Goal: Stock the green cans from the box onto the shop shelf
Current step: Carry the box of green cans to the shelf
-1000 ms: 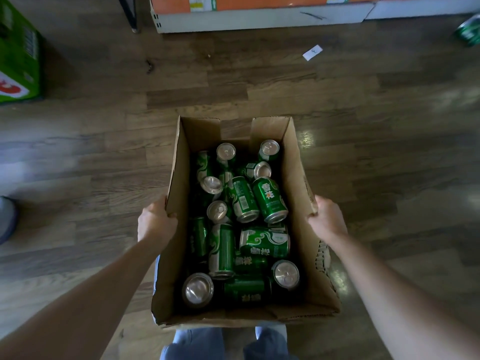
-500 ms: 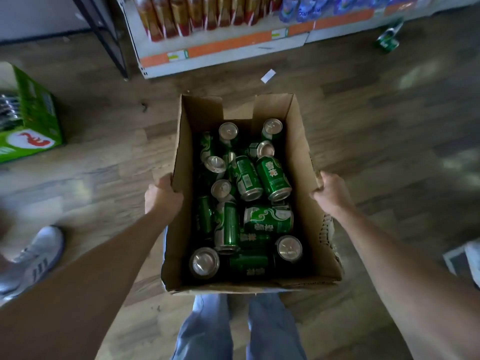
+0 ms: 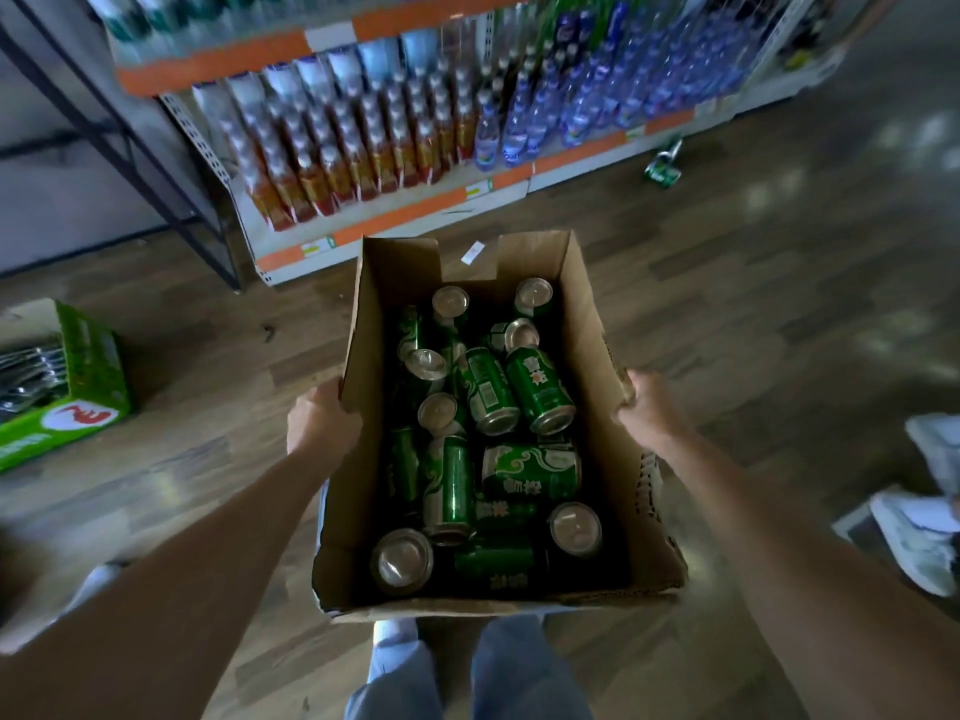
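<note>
A brown cardboard box [image 3: 358, 491] hangs in front of me above the wooden floor. Several green cans [image 3: 540, 389] lie jumbled inside it, some upright with silver tops showing. My left hand [image 3: 319, 420] grips the box's left wall at its rim. My right hand [image 3: 641, 402] grips the right wall in the same way. The shop shelf [image 3: 395, 220] stands ahead, its lower tiers packed with bottles. One more green can [image 3: 662, 168] lies on the floor by the shelf's foot at the right.
A green carton [image 3: 85, 387] with dark contents stands open on the floor at the left. A black metal rack [image 3: 171, 200] stands left of the shelf. Someone's pale shoes [image 3: 919, 532] are at the right edge. A paper scrap [image 3: 471, 252] lies on the floor.
The view has tilted up, bringing the shelf's bottle rows into sight. The box stays held between both hands and has come closer to the shelf. Shoes now appear at the right.
</note>
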{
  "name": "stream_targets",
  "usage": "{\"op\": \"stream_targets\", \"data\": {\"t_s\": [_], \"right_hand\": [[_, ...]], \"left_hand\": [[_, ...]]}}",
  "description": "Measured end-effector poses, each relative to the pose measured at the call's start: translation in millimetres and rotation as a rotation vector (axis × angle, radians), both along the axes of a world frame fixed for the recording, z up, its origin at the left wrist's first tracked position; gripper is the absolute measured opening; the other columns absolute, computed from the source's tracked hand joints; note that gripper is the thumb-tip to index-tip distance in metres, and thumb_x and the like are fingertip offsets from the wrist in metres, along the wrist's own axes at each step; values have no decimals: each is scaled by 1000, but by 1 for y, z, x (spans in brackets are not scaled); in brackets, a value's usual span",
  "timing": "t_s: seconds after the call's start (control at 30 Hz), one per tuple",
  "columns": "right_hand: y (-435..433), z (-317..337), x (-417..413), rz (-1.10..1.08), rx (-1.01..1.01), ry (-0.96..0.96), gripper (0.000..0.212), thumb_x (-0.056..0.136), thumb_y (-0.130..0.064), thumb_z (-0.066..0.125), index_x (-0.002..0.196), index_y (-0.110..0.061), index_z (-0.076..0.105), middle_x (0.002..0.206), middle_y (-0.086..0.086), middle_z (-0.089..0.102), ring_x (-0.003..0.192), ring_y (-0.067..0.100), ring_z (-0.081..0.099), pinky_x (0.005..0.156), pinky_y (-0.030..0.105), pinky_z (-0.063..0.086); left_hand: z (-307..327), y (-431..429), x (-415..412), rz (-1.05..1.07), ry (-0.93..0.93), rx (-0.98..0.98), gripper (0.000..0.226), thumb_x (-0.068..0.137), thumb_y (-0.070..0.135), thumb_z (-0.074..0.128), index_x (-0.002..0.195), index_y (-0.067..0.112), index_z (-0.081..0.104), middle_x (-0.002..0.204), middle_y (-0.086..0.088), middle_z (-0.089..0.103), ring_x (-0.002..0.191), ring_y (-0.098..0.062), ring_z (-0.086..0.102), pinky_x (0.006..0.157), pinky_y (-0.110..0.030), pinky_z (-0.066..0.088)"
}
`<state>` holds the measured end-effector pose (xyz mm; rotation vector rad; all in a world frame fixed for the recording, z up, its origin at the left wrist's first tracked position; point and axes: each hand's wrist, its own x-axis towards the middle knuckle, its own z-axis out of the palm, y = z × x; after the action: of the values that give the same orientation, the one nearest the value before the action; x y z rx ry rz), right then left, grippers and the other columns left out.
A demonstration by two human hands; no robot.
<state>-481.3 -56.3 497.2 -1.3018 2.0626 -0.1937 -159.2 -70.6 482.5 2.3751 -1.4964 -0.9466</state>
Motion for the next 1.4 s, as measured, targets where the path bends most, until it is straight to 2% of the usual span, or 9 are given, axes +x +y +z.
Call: {"op": "stream_targets", "data": {"t_s": [0.13, 0.33, 0.6, 0.73, 0.83, 0.93, 1.13, 1.27, 1.4], "right_hand": [[-4, 28, -49, -7, 21, 28, 46, 87, 6, 55, 132, 4, 44, 126, 21, 56, 111, 32, 57, 90, 34, 47], [-26, 55, -120, -29, 9, 86, 44, 87, 3, 56, 130, 4, 46, 121, 18, 58, 102, 27, 60, 82, 31, 47], [-89, 55, -207, -164, 22, 109, 38, 82, 3, 62, 119, 4, 55, 104, 17, 59, 102, 34, 59, 78, 33, 45], [-121, 65, -242, -202, 5, 94, 20, 82, 5, 61, 92, -10, 55, 95, 9, 49, 101, 34, 58, 79, 37, 46], [-145, 75, -267, -241, -9, 89, 18, 79, 8, 61, 79, -8, 51, 77, 5, 52, 79, 25, 55, 58, 25, 42], [-170, 81, -293, -280, -21, 80, 40, 78, 10, 61, 60, -16, 36, 62, -1, 41, 60, 16, 44, 45, 17, 30], [-222, 86, -355, -267, -15, 41, 24, 77, 8, 62, 68, -8, 48, 67, 4, 51, 71, 23, 53, 61, 29, 42], [-257, 87, -399, -245, -43, 0, 25, 77, 9, 61, 68, -12, 51, 70, 5, 54, 72, 23, 55, 62, 30, 43], [-297, 90, -441, -173, -58, 29, 16, 76, 6, 64, 91, 0, 61, 84, 11, 59, 82, 29, 60, 68, 35, 48]], "left_hand": [[20, -15, -48, -59, 5, -7, 35, 84, 6, 59, 119, 10, 57, 108, -20, 61, 97, -37, 58, 77, -36, 48], [36, -58, -124, -128, 20, -7, 32, 85, 6, 57, 116, 4, 57, 108, -22, 60, 85, -28, 50, 69, -31, 39], [37, -156, -209, -266, 86, -31, 36, 85, 6, 58, 121, 5, 55, 112, -21, 60, 98, -36, 56, 70, -30, 40], [39, -209, -242, -302, 111, -14, 39, 83, 7, 57, 122, 8, 54, 107, -18, 61, 90, -32, 59, 65, -33, 47], [47, -243, -269, -331, 84, -17, 37, 83, 5, 56, 120, 5, 54, 109, -20, 61, 91, -32, 57, 67, -32, 42], [54, -273, -297, -362, 71, -38, 34, 81, 5, 55, 115, 4, 56, 105, -21, 60, 94, -37, 58, 68, -32, 42], [59, -325, -361, -366, 14, -91, 39, 81, 3, 54, 120, 0, 54, 118, -25, 55, 107, -39, 53, 77, -34, 42], [54, -356, -401, -366, -21, -71, 46, 82, 8, 56, 127, 6, 51, 117, -24, 58, 106, -40, 54, 81, -38, 45], [53, -385, -436, -322, -41, -34, 39, 83, 9, 57, 121, 2, 53, 115, -23, 58, 103, -39, 56, 76, -37, 45]]}}
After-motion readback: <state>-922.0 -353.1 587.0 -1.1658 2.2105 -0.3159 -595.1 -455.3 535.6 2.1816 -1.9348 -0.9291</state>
